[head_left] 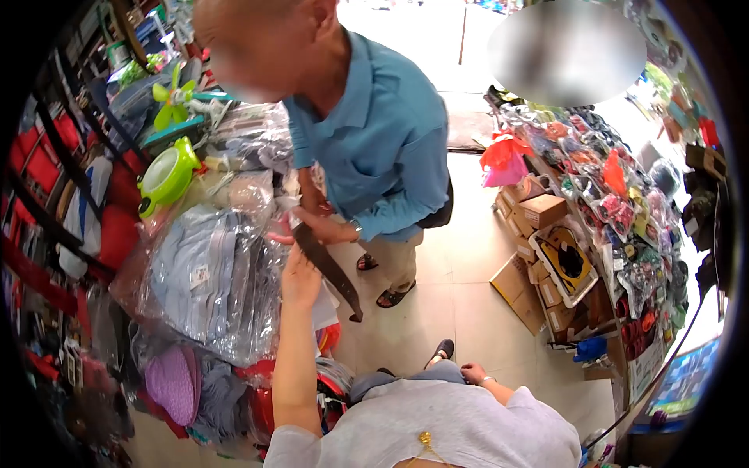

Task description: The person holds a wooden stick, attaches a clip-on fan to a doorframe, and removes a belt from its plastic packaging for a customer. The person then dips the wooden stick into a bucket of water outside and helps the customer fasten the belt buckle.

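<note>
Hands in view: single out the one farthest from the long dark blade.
The wearer's right hand, down low, beside a bracelet; the wearer's left hand and the other person's hands are all close to the blade.

Long curved item (326, 265): dk. brn. Other person's shirt (402, 144): blue; trousers (401, 269): tan. Wearer's shirt (437, 421): lt. gry. Wrapped garments (199, 261): lt. blue-gry. Round-rimmed item (182, 171): lime grn. Hat (172, 384): purple. Cartons (544, 209): brn. Hanging bags (503, 150): red-orange, pink.

Pale tiled flr (456, 249), v. bright opening (409, 43) behind.
</note>
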A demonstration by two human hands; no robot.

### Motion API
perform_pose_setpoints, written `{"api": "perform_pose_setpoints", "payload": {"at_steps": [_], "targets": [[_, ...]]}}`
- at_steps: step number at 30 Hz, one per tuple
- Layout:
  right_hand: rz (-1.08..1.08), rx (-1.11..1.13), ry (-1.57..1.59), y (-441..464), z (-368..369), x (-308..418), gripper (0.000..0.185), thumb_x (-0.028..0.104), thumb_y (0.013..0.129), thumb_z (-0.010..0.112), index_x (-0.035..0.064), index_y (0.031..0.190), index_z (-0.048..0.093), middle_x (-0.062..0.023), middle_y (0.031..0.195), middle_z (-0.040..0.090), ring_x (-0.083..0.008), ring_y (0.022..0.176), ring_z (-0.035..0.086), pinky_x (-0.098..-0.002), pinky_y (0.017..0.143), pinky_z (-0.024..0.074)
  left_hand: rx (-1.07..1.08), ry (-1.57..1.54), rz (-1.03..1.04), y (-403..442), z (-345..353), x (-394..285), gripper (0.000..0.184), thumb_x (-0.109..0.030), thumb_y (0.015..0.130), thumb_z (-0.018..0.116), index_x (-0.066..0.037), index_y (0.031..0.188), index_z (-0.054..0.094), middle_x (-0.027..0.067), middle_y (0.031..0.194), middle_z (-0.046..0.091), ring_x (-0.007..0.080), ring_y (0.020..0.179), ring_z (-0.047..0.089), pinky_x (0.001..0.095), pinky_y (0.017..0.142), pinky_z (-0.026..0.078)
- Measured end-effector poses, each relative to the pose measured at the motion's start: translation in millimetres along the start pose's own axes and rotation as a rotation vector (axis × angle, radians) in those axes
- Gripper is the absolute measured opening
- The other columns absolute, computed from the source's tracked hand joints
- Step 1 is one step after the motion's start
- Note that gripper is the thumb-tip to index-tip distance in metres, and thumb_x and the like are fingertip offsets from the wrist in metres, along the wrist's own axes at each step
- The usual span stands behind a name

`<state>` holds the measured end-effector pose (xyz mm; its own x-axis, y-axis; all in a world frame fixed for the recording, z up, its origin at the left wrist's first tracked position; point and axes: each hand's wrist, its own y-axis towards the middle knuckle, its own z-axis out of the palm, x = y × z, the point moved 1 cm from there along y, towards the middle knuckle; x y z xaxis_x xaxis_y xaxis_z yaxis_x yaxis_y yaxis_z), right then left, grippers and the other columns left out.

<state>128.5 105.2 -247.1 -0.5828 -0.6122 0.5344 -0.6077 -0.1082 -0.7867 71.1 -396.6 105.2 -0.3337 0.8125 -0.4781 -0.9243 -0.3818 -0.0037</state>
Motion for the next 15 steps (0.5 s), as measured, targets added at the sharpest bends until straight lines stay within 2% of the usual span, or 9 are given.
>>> {"api": "perform_pose_setpoints", "payload": {"at_steps": [4,5,6,7,8,9,12,14,15], "targets": [[0.001,0.018,0.041,-5,-1,1,0.030,0.014,0.073,0.055,0.0011,0.100,0.057,-0.0087,0.080,0.059,-0.0164,0.066,0.056,-0.0278,0.056,0.0466,0.052,0.243,0.057,-14,-15,10,0.037,-0.015,0.084,0.044,-0.005,0.120,0.042,0.0057,0.112,0.052,0.0192,0.103,0.048,0.0299,0.087,0.037],[-0.040,-0.048,0.049,-13,0,7,0.028,0.015,0.069,0.055,0.0009,0.092,0.061,-0.0085,0.071,0.059,-0.0173,0.057,0.055,-0.0295,0.047,0.0457,-0.054,0.279,0.058,-16,-35,16,0.038,-0.015,0.084,0.045,-0.005,0.120,0.041,0.0055,0.112,0.052,0.0181,0.103,0.048,0.0294,0.088,0.036],[-0.047,-0.028,0.018,-22,-2,11,0.028,0.015,0.069,0.055,0.0009,0.092,0.061,-0.0085,0.071,0.059,-0.0173,0.057,0.055,-0.0295,0.047,0.0457,-0.159,0.311,0.056,-19,-55,21,0.040,-0.015,0.083,0.045,-0.005,0.121,0.040,0.0053,0.111,0.052,0.0170,0.103,0.048,0.0289,0.088,0.036],[-0.050,0.007,-0.030,-37,-5,24,0.028,0.015,0.070,0.055,0.0006,0.094,0.060,-0.0084,0.072,0.059,-0.0168,0.057,0.054,-0.0288,0.046,0.0451,-0.169,0.325,0.072,-30,-62,24,0.042,-0.013,0.082,0.048,-0.004,0.122,0.039,0.0060,0.113,0.051,0.0154,0.103,0.048,0.0284,0.087,0.036],[-0.053,0.041,-0.078,-43,-6,33,0.029,0.014,0.070,0.054,0.0003,0.095,0.059,-0.0082,0.073,0.059,-0.0164,0.058,0.054,-0.0281,0.046,0.0445,-0.304,0.407,0.064,-44,-64,27,0.043,-0.011,0.082,0.049,-0.003,0.122,0.039,0.0080,0.115,0.050,0.0152,0.100,0.049,0.0284,0.087,0.037],[-0.053,0.028,-0.078,-41,-5,27,0.029,0.013,0.071,0.053,0.0000,0.097,0.058,-0.0080,0.076,0.058,-0.0161,0.059,0.054,-0.0279,0.045,0.0434,-0.344,0.532,0.062,-58,-77,31,0.042,-0.010,0.081,0.050,-0.002,0.122,0.040,0.0082,0.113,0.051,0.0155,0.099,0.050,0.0283,0.086,0.038],[-0.034,0.002,-0.053,-68,-3,47,0.028,0.013,0.073,0.053,-0.0010,0.096,0.058,-0.0089,0.077,0.058,-0.0174,0.061,0.055,-0.0283,0.047,0.0446,-0.565,0.787,0.001,-110,-164,65,0.036,-0.009,0.081,0.048,-0.002,0.116,0.047,0.0091,0.104,0.056,0.0164,0.095,0.051,0.0281,0.083,0.039],[-0.057,-0.005,-0.061,-73,-2,50,0.028,0.014,0.073,0.053,-0.0017,0.095,0.058,-0.0092,0.076,0.058,-0.0174,0.060,0.055,-0.0288,0.048,0.0452,-0.614,1.026,-0.093,-172,-238,96,0.031,-0.008,0.075,0.048,-0.001,0.105,0.055,0.0113,0.099,0.058,0.0186,0.092,0.054,0.0289,0.079,0.042],[-0.068,-0.022,-0.052,-74,0,47,0.027,0.014,0.073,0.053,-0.0024,0.094,0.059,-0.0094,0.075,0.058,-0.0174,0.060,0.055,-0.0293,0.049,0.0457,-0.672,1.250,-0.247,-212,-273,112,0.033,-0.013,0.073,0.049,-0.001,0.103,0.055,0.0144,0.095,0.059,0.0234,0.090,0.055,0.0320,0.079,0.042]]}}
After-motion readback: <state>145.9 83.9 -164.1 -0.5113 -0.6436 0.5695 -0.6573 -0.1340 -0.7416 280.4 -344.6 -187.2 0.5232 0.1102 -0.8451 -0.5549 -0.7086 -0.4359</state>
